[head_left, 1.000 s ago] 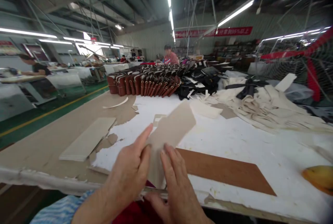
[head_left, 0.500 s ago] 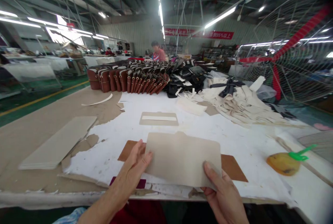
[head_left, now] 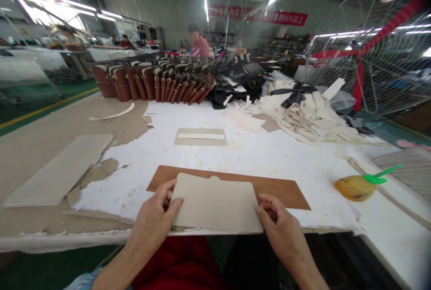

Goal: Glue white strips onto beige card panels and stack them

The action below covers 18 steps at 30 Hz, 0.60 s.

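Note:
Between my hands is a flat beige panel (head_left: pixel 215 202) with rounded top corners, a small tab on its upper edge and two tiny dark marks. My left hand (head_left: pixel 158 209) pinches its left edge, thumb on the face. At the right edge, my right hand (head_left: pixel 276 218) has thumb and fingers closed on the panel. Behind it a long brown leather strip (head_left: pixel 279 191) lies on the white paper, partly covered by the panel. Farther back lies a similar beige panel (head_left: pixel 180 141) with a white strip across it.
A stack of beige panels (head_left: pixel 60 169) lies at the left. Brown bags (head_left: pixel 131 83) stand in a row at the back, beside black pieces (head_left: pixel 249 74) and cream scraps (head_left: pixel 310 115). At the right are a yellow pot with a green brush (head_left: pixel 357 186) and a fan (head_left: pixel 360 52).
The beige panel has come lower and nearer the table's front edge, uncovering more of the brown strip. My left hand has closed on its left edge. The view has tilted downward.

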{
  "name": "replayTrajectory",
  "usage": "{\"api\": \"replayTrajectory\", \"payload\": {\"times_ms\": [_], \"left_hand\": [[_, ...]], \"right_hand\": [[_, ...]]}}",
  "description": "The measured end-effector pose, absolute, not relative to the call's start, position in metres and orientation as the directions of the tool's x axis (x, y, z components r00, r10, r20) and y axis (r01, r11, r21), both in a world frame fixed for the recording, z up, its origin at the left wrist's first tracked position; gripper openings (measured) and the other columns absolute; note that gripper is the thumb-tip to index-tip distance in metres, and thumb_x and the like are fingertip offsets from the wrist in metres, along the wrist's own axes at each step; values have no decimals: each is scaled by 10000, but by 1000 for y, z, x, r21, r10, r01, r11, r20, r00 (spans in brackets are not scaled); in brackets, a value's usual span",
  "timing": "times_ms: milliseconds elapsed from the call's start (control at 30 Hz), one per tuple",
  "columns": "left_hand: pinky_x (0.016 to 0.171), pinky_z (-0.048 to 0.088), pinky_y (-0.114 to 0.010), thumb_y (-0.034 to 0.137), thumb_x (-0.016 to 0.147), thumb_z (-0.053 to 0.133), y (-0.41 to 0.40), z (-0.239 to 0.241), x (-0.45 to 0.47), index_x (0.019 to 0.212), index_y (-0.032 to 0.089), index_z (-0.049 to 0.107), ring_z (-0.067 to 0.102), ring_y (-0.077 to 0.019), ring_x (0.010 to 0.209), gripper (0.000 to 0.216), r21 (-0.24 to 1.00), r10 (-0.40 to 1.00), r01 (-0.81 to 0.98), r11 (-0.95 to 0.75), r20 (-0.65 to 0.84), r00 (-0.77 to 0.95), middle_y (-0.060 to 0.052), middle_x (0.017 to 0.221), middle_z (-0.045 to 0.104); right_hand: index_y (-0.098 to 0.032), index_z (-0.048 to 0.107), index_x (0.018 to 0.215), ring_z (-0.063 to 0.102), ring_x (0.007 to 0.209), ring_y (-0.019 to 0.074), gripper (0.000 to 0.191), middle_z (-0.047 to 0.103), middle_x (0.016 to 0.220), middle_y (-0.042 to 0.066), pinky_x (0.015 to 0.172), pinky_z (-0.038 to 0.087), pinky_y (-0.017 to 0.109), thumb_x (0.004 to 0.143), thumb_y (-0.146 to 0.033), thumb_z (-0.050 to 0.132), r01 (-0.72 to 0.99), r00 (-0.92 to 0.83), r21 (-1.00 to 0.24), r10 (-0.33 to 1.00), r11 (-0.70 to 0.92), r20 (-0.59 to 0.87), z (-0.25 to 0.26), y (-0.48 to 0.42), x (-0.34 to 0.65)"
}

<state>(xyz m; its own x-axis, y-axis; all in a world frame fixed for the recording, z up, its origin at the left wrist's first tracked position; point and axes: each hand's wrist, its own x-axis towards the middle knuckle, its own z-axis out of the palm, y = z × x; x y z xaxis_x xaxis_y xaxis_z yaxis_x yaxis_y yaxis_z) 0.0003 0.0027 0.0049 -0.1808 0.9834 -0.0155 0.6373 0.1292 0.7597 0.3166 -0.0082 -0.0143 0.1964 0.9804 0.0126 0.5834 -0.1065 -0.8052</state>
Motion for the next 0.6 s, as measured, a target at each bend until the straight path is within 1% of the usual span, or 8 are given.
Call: {"api": "replayTrajectory", "payload": {"times_ms": [167,233,333,400,500,533,600], "left_hand": [[770,509,-378,478,850,513,4,5,3,1366,213,592,698,-257,794,585,681,987,724,109,13,-160,-22,875,746],[791,517,-381,465,854,510,6,5,3,1373,200,593,704,-263,813,588,649,987,753,108,19,-158,-33,889,749],[839,531,-383,440,872,488,8,4,3,1376,179,598,717,-275,871,578,601,988,792,105,27,-152,-50,906,752],[892,535,-385,431,885,479,9,3,4,1369,171,601,723,-283,948,562,569,989,816,97,35,-142,-73,980,763],[973,525,-397,420,905,467,10,1,4,1352,189,600,707,-291,1066,520,520,991,851,73,57,-121,-104,1189,751],[984,524,-405,418,913,459,11,0,4,1344,196,600,699,-294,1085,505,503,991,862,63,68,-112,-107,1228,739],[966,538,-433,419,927,440,10,-1,4,1321,197,609,692,-309,1080,483,472,991,880,47,88,-100,-119,1229,722]], "right_hand": [[-237,729,1038,744,782,233,317,781,883,48,715,567,349,931,-451,521,704,146,-710,979,-1,144,-21,-2,318],[-241,736,1006,745,809,237,291,781,902,52,729,564,352,933,-415,514,727,135,-686,973,30,186,-24,1,318],[-244,734,966,739,809,238,264,775,900,54,728,553,351,924,-396,522,732,116,-679,971,58,208,-29,4,317],[-238,726,969,724,799,236,258,760,890,58,735,539,357,935,-377,511,739,118,-671,966,69,229,-31,4,316],[-225,711,956,700,807,245,250,731,880,67,753,510,375,950,-345,491,748,122,-658,956,87,266,-33,5,312],[-223,708,936,692,805,250,245,721,869,70,752,499,380,948,-338,492,749,119,-655,954,96,276,-33,5,310],[-221,706,896,672,801,259,240,701,855,77,743,481,387,939,-328,496,748,115,-654,949,111,293,-32,5,305]]}}
